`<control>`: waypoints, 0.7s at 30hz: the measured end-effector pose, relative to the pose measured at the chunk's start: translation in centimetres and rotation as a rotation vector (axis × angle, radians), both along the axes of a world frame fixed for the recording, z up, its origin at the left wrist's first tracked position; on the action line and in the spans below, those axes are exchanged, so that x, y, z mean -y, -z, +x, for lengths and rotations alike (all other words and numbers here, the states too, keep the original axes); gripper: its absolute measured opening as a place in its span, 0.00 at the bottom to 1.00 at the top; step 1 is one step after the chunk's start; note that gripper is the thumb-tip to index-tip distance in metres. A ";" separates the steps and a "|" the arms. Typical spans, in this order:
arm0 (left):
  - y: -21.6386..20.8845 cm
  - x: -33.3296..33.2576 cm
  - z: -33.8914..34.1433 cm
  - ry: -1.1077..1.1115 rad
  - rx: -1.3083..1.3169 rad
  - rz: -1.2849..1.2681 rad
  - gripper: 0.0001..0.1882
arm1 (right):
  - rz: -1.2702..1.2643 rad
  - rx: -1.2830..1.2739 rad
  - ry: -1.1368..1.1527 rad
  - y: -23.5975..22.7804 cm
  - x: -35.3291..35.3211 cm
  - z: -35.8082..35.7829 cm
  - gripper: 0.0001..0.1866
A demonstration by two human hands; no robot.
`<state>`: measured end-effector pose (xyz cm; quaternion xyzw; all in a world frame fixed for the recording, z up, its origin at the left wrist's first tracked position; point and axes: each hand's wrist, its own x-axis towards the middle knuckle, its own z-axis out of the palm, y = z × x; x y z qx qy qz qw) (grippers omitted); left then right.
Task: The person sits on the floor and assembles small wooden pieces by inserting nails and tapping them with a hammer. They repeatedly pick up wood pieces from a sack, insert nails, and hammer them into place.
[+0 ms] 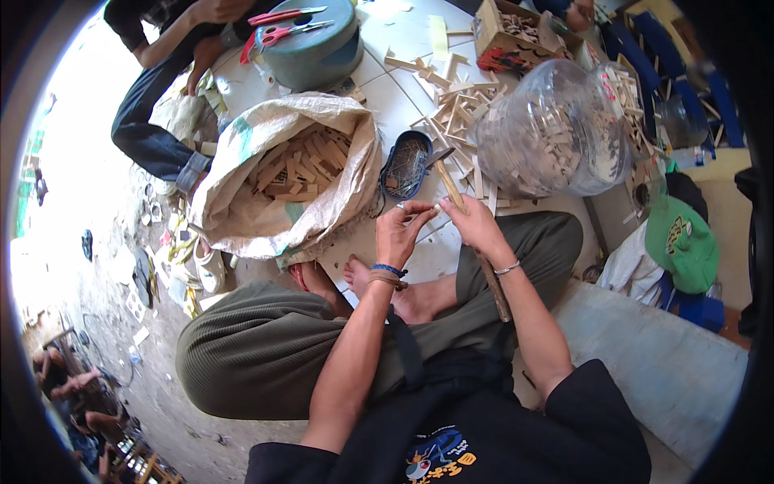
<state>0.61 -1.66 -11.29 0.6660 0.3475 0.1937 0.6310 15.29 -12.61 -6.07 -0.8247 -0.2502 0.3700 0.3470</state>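
Over my crossed legs, my right hand (pixel 481 229) is closed around a knife (pixel 495 292) with a long wooden handle. Its short dark blade points up and away, and the handle's end runs back along my right forearm. My left hand (pixel 395 238) is closed in a pinch, fingertips meeting the right thumb at a small pale piece (pixel 436 208), seemingly wood, mostly hidden by the fingers. Just beyond both hands sits a blue tray (pixel 405 168) of thin metal pins or nails.
A white woven sack (pixel 218 194) of wooden pieces stands left. Joined wood strips (pixel 459 105) are heaped ahead, beside a big clear plastic jar (pixel 556 129) on its side. Red-handled scissors (pixel 278 34) rest on a grey-green tub (pixel 310 56). Another person sits far left; a green cap (pixel 681 242) lies right.
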 end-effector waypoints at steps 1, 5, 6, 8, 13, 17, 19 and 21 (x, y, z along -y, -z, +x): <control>-0.1 -0.1 0.0 0.002 0.029 0.003 0.11 | -0.036 -0.013 -0.001 0.4 -0.2 0.0 0.22; -0.4 0.0 -0.6 0.035 -0.001 0.053 0.18 | 0.003 -0.138 0.075 0.7 -0.2 -0.2 0.20; -0.5 0.1 -0.7 0.048 0.006 0.093 0.20 | 0.008 -0.155 0.087 0.7 -0.2 -0.3 0.20; -0.6 0.1 -0.8 0.074 0.025 0.127 0.22 | 0.023 -0.189 0.121 0.4 -0.3 -0.4 0.19; -0.5 -0.1 -0.5 0.056 0.019 0.129 0.21 | 0.020 -0.176 0.086 -0.1 -0.4 -0.6 0.18; -0.5 0.0 -0.5 0.040 0.014 0.168 0.19 | 0.030 -0.174 0.093 -0.1 -0.4 -0.7 0.18; -0.4 0.1 -0.4 0.026 0.009 0.156 0.19 | 0.044 -0.172 0.086 0.1 -0.3 -0.6 0.19; -0.4 0.1 -0.4 0.020 0.016 0.147 0.19 | 0.028 -0.169 0.074 0.3 -0.2 -0.4 0.19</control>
